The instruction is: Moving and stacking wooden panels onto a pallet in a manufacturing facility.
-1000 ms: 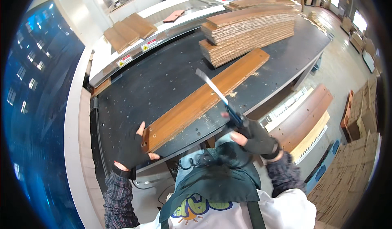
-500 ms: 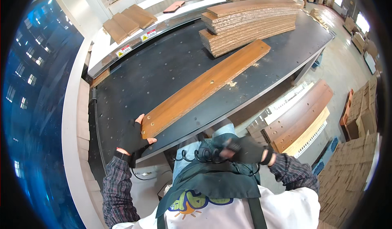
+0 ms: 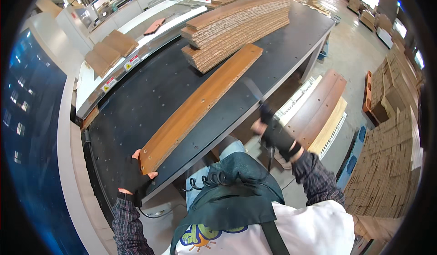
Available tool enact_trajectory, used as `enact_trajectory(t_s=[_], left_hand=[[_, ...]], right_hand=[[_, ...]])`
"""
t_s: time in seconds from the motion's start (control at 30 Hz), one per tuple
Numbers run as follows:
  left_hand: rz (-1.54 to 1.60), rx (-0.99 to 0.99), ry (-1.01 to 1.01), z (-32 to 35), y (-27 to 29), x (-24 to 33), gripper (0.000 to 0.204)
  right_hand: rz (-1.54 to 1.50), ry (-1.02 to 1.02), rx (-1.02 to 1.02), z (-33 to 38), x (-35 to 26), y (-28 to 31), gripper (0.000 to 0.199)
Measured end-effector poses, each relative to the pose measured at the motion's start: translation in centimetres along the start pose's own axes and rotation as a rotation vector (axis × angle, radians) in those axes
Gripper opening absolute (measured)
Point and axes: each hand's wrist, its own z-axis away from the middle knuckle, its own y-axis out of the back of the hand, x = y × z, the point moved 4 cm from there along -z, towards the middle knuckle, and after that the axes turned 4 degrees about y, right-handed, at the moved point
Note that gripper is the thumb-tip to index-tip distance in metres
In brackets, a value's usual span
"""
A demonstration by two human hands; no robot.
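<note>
A long brown wooden board (image 3: 200, 101) with drilled holes lies aslant on the black worktable (image 3: 136, 109). My left hand (image 3: 133, 175), in a black fingerless glove, grips its near end, thumb on one edge and fingers on the other. My right hand (image 3: 278, 136), gloved alike, is closed round a black air blow gun (image 3: 265, 111) beside the table's front edge. The gun's tip is smeared by motion and points toward the board. A black coiled hose (image 3: 211, 180) hangs across my lap.
Behind the board rises a stack of boards (image 3: 236, 30). Small brown panels (image 3: 109, 50) and a reddish flat item (image 3: 154, 26) rest on the white machine ledge. More boards (image 3: 314, 109) lie low at right, near stacked cardboard (image 3: 387, 150). A blue panel (image 3: 32, 132) stands left.
My right hand has swung up and forward from my lap with the blow gun. Sawdust beside the board is gone from the tabletop. The view has shifted; my left hand keeps its grip.
</note>
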Motion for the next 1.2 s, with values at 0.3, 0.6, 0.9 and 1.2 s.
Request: enact_trajectory(t_s=[0.3,0.6,0.9,1.2], left_hand=[[0.004,-0.073,-0.07,-3.3,0.2,0.0,0.097],[0.016,-0.134,-0.116,-4.0,2.5,1.7,0.085],[-0.078,0.216,-0.147,-0.8,3.2,7.1,0.043],[-0.404,0.281,-0.333,-0.4,0.2,8.8,0.075]], right_hand=[[0.338,-0.136,-0.306,1.8,-0.5,-3.3,0.03],[0.189,0.018,-0.243,-0.6,2.6,-0.9,0.028],[0.374,0.101,-0.576,2.6,-1.4,-5.6,0.026],[0.197,-0.087,-0.595,2.4,-1.7,-6.7,0.022]])
